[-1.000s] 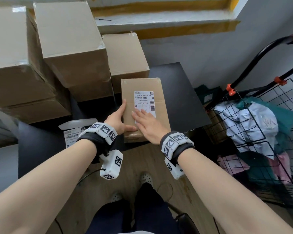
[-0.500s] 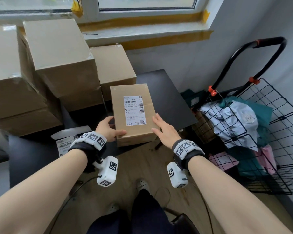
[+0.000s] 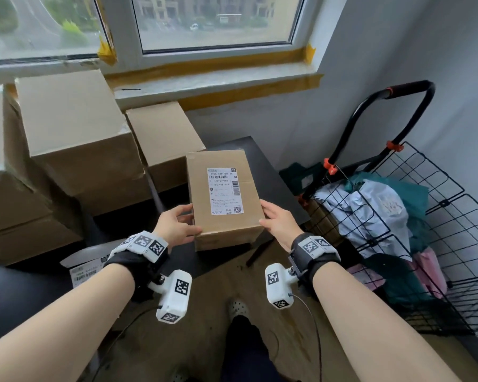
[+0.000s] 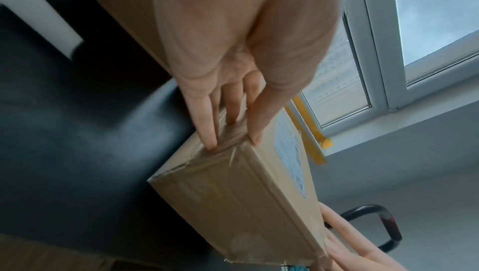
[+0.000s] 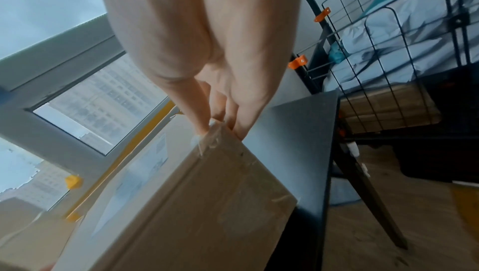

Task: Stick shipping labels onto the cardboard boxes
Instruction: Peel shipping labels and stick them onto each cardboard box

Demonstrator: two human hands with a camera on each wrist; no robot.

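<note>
I saw small brown cardboard box (image 3: 223, 197) w/ white shipping label (image 3: 223, 191) flat on top, held above black table's edge; bigger unlabelled boxes (image 3: 78, 139) stacked left.

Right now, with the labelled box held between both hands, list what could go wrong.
1. The small box is gripped only near its front corners by the left hand and right hand, so it might slip or tip.
2. Swinging it right could snag the wire cart.
3. The shipping label may lift if not fully pressed.
</note>
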